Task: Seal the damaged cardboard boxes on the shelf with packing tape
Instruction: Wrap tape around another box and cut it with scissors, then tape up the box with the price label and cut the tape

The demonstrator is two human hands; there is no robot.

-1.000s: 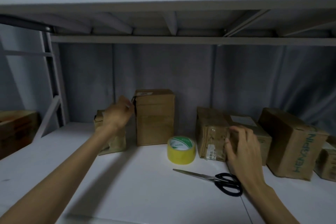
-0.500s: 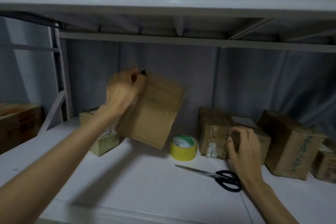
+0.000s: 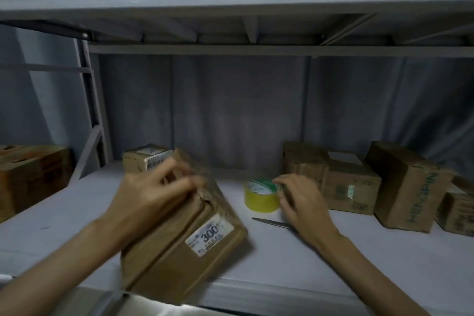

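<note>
Two hands at work: the left hand (image 3: 154, 195) clasps the torn cardboard box (image 3: 187, 236) lying tilted at the shelf's (image 3: 320, 269) front edge; the right hand (image 3: 300, 200) pinches the yellow tape roll (image 3: 260, 195) mid-shelf, scissors (image 3: 272, 223) just beside.

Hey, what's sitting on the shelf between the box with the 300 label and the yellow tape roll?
Nothing: in the head view, only bare white shelf separates the box with the 300 label from the yellow tape roll; the scissors' blade tip lies just in front.
</note>
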